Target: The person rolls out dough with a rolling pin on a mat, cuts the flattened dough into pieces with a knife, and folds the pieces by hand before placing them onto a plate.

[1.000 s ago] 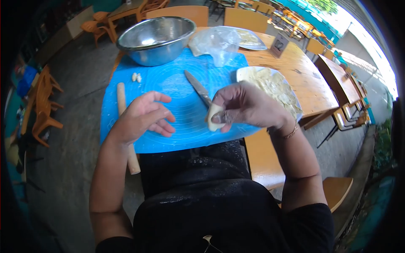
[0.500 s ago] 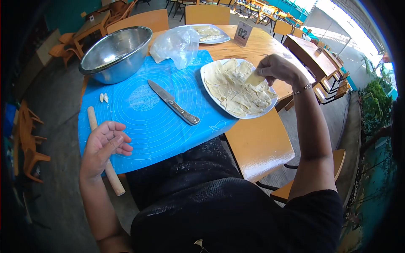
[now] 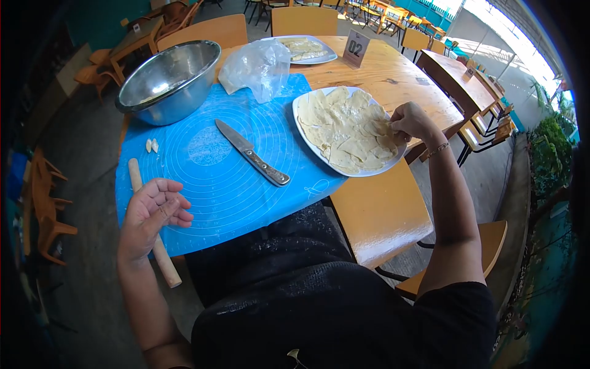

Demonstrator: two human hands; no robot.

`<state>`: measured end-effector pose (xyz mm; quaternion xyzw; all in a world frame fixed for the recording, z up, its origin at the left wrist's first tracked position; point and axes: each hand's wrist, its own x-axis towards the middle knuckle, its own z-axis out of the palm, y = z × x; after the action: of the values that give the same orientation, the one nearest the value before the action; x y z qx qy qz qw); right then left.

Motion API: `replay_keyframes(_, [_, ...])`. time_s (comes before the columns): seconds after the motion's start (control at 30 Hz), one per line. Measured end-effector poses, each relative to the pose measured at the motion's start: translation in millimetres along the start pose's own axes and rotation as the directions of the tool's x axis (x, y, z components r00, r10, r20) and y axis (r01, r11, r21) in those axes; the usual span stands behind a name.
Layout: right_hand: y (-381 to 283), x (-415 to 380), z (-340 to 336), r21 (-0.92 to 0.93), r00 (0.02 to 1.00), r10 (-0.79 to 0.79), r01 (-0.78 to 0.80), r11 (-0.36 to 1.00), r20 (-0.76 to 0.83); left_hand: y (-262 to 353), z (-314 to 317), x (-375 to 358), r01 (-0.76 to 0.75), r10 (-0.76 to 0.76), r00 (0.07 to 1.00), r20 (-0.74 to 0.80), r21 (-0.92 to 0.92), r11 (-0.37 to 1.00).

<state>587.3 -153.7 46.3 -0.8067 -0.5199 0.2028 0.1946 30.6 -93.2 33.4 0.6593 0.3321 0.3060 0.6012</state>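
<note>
White plate (image 3: 319,153) bearing many dough sheets (image 3: 344,132) | two lumps (image 3: 155,146) lying unflattened | right hand (image 3: 415,121) pinching narrowly, hold unclear | left hand (image 3: 149,213) hovering open

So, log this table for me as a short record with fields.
left hand: loosely curled, empty, above the wooden rolling pin
left hand point
rolling pin: overhangs the near edge of the mat
right hand: fingertips at the near plate's right edge; grip unclear
near plate: thin dough pieces
blue mat: knife, two small pale pieces
behind: steel bowl, plastic bag
</note>
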Motion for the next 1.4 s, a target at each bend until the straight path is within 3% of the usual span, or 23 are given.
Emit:
replay_keyframes(0.4, [-73.2, -26.9, -25.9, 0.123, 0.978, -0.169, 0.184, 0.975, -0.123, -2.9, -6.0, -6.5, -0.006, 0.005, 0.999, -0.042, -0.029, 1.0])
replay_keyframes(0.53, [-88.8, -27.3, -21.5, 0.176, 0.969, -0.234, 0.245, 0.953, -0.081, -4.9, -8.2, -14.8, -0.009, 0.005, 0.998, -0.067, -0.052, 0.999])
replay_keyframes(0.67, [-93.7, -19.1, -12.5, 0.144, 0.973, -0.224, 0.23, 0.963, -0.052, -4.2, -14.7, -26.4, -0.035, 0.026, 0.994, -0.11, -0.08, 0.996])
replay_keyframes(0.9, [-25.1, 33.7, 14.6, -0.003, 0.999, -0.045, 0.045, 0.999, 0.023, -12.0, -27.6, -39.4, -0.048, 0.033, 0.991, -0.131, -0.111, 0.993])
replay_keyframes(1.0, [-14.9, 41.2, 20.1, -0.036, 0.998, -0.033, 0.031, 0.999, -0.045, -11.3, -27.8, -39.6, -0.067, 0.051, 0.989, -0.142, -0.111, 0.992])
replay_keyframes(1.07, [-14.9, 36.9, 23.7, 0.041, 0.993, -0.052, 0.056, 0.998, -0.107, -10.2, -26.0, -37.0, -0.075, 0.06, 0.987, -0.148, -0.102, 0.992])
replay_keyframes(1.17, [-35.4, 20.6, 21.3, -0.067, 0.99, 0.015, -0.025, 0.997, -0.138, -21.3, -24.4, -25.8, -0.086, 0.078, 0.967, -0.241, -0.023, 0.996])
replay_keyframes(1.23, [-41.7, 10.5, 20.6, -0.137, 0.985, -0.021, -0.003, 0.991, -0.169, -47.2, -25.7, -11.4, -0.232, 0.336, 0.796, -0.503, 0.26, 0.938])
replay_keyframes(1.27, [-44.2, 8.6, 23.2, -0.207, 0.978, -0.061, 0.019, 0.978, -0.198, -54.3, -24.4, -7.3, -0.225, 0.334, 0.791, -0.514, 0.263, 0.938])
replay_keyframes(1.33, [-35.8, 14.1, 26.7, -0.286, 0.979, -0.108, 0.055, 0.957, -0.171, -58.6, -18.2, -5.0, -0.183, 0.473, 0.677, -0.565, 0.493, 0.851])
replay_keyframes(1.37, [-30.7, 21.2, 28.3, -0.362, 0.977, -0.147, 0.083, 0.929, -0.154, -53.5, -15.5, -5.6, -0.158, 0.47, 0.657, -0.59, 0.502, 0.85])
replay_keyframes(1.4, [-24.8, 29.9, 31.6, -0.422, 0.976, -0.137, 0.053, 0.905, -0.172, -47.1, -11.7, -5.2, -0.158, 0.552, 0.64, -0.534, 0.612, 0.775])
